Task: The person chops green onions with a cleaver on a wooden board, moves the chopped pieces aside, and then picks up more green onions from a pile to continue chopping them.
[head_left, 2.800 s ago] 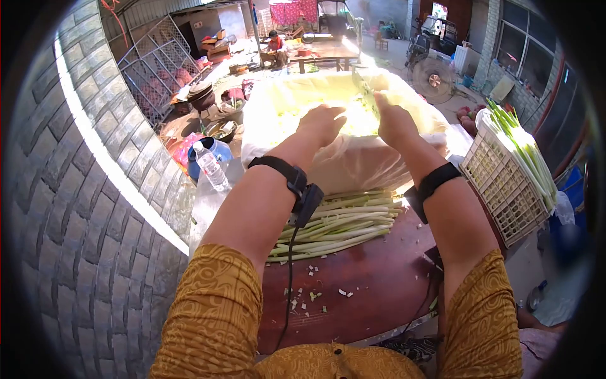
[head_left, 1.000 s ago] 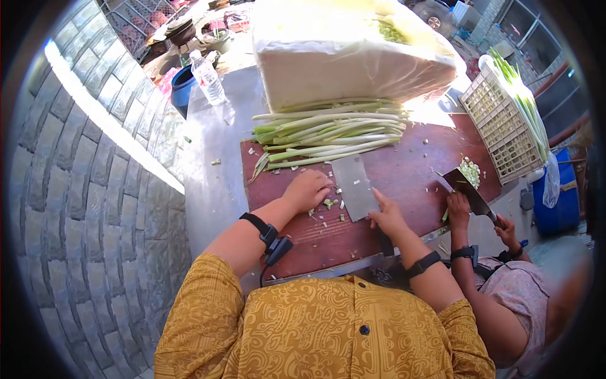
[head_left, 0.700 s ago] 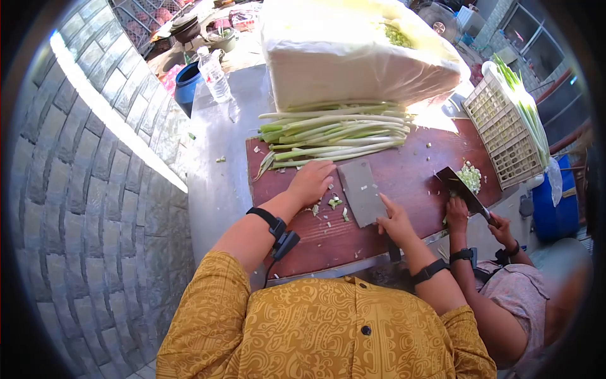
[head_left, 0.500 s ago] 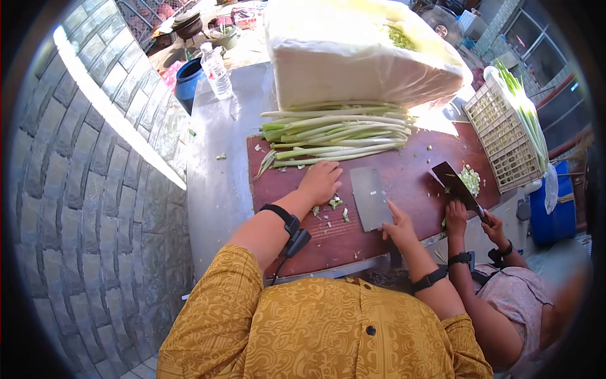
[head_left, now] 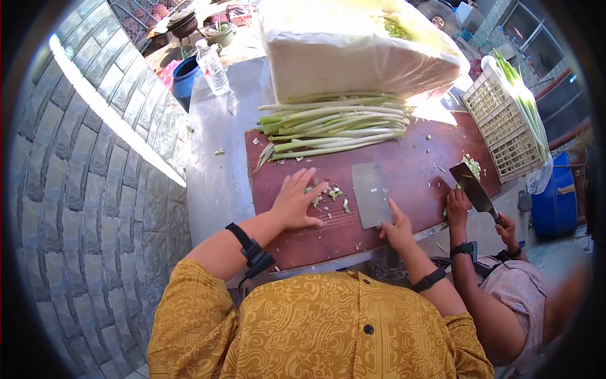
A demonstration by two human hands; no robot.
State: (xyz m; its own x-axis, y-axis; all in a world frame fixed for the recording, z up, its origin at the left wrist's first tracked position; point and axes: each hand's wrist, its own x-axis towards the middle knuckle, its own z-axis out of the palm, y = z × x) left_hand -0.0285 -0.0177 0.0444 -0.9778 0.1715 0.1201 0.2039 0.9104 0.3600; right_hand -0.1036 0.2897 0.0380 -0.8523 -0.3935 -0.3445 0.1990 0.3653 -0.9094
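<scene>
Along the far edge of a dark red board [head_left: 303, 249], set on a grey table [head_left: 211, 148], a loose bundle of scallions [head_left: 341, 123]. Nearer, chopped scraps [head_left: 334, 192] scattered on the red surface. Left hand [head_left: 292, 205] beside and partly over them, fingers spread apart. Right hand [head_left: 398, 230] closed round a cleaver [head_left: 370, 196], index finger stretched toward the blade, broad face up, just right of the scraps. Behind the bundle, a big white box [head_left: 353, 66] draped in clear film; a water bottle [head_left: 213, 69] upright, far left. Rightward, a pale crate [head_left: 505, 129] and a co-worker [head_left: 511, 287] gripping a second knife [head_left: 473, 189]. Grey block wall [head_left: 95, 208] at left, crossed by a bright strip; blue barrel [head_left: 554, 202] at right.
</scene>
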